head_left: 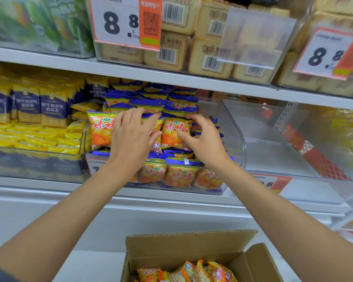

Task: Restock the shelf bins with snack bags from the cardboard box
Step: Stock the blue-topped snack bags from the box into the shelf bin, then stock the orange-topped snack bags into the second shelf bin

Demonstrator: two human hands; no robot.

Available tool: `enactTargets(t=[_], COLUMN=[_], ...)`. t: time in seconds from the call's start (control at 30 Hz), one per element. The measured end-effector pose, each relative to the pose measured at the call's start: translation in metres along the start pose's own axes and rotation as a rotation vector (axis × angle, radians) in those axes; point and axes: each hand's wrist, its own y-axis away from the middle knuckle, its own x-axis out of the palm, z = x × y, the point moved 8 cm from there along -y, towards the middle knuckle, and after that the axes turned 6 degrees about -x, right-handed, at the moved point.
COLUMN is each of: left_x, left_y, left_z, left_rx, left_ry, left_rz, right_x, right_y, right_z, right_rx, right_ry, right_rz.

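Snack bags (175,131) held upright atop the middle bin (239,139): one gripped by the left hand (130,137), fingers curled over its top, its neighbour pinched by the right hand (202,139). Probably best pressed back snugly, labels forward. More left in the cardboard box (192,247) below.

Orange snack bags (176,132) with blue crimped ends and red lettering fill the clear shelf bin (242,147), heaped above its front wall, the topmost row upright and facing outward. Below it, the open cardboard box (192,246) holds loose bags (189,271) of the same kind.
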Motion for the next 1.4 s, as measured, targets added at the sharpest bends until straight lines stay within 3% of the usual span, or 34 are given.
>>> enactTargets(t=[0.17, 0.37, 0.5, 0.77, 0.9, 1.07, 1.13, 1.2, 1.27, 1.4], left_x=[-0.005, -0.033, -0.027, 0.026, 0.058, 0.086, 0.090, 0.093, 0.094, 0.095], left_y=[-0.001, 0.020, 0.067, 0.242, 0.285, 0.303, 0.306, 0.307, 0.304, 0.297], left_z=[-0.003, -0.022, -0.050, -0.082, -0.083, -0.099, -0.106, -0.108, -0.106, -0.107], left_rx=[0.010, 0.036, -0.057, -0.429, -0.543, -0.564, -0.543, -0.530, -0.549, -0.627], left_ry=[-0.003, 0.101, 0.327, 0.584, 0.606, 0.621, 0.616, 0.611, 0.631, 0.703], left_rz=[0.051, 0.065, 0.300, 0.859, 1.000, 1.109, 1.167, 1.219, 1.242, 1.274], right_x=[-0.005, -0.034, -0.047, -0.004, 0.025, 0.060, 0.064, 0.070, 0.072, 0.056], right_y=[0.009, 0.041, 0.090, 0.245, 0.301, 0.363, 0.390, 0.401, 0.395, 0.352], right_z=[0.004, 0.024, 0.028, -0.073, -0.140, -0.178, -0.180, -0.178, -0.178, -0.180], right_rx=[-0.012, -0.170, -0.214, 0.170, 0.336, 0.350, 0.252, 0.103, 0.114, 0.690], right_ry=[-0.030, 0.277, 0.300, 0.296, 0.272, 0.290, 0.423, 0.537, 0.491, -0.070], right_rz=[0.061, 0.023, 0.034, 0.734, 0.926, 1.278, 1.395, 1.383, 1.307, 0.997])
